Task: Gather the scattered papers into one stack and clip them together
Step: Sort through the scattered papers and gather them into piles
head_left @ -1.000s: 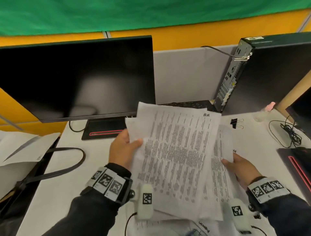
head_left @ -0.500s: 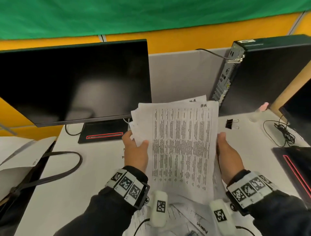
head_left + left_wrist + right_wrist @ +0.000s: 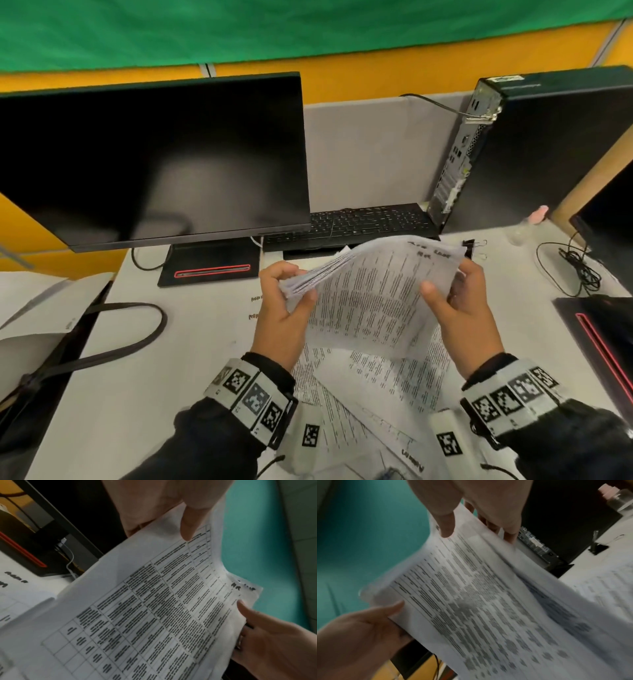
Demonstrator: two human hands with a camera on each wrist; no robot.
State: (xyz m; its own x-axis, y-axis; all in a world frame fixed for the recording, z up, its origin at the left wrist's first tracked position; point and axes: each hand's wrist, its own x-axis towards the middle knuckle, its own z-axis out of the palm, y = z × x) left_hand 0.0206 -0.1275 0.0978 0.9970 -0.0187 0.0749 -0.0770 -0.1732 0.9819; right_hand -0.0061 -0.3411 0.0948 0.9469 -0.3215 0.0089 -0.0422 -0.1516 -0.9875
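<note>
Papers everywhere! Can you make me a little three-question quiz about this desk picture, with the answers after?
1. True or false: both hands hold the stack of papers.
2. Where is the black binder clip? A) on the stack B) on the desk behind the stack C) in the left hand
3. Fill in: more loose sheets lie on the ____ under the right hand.

Key: 1 true; 2 B; 3 desk.

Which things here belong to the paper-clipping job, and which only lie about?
Job: held stack between left hand and right hand; loose papers; binder clip.

Lying about: monitor, keyboard, computer tower, bag strap.
</note>
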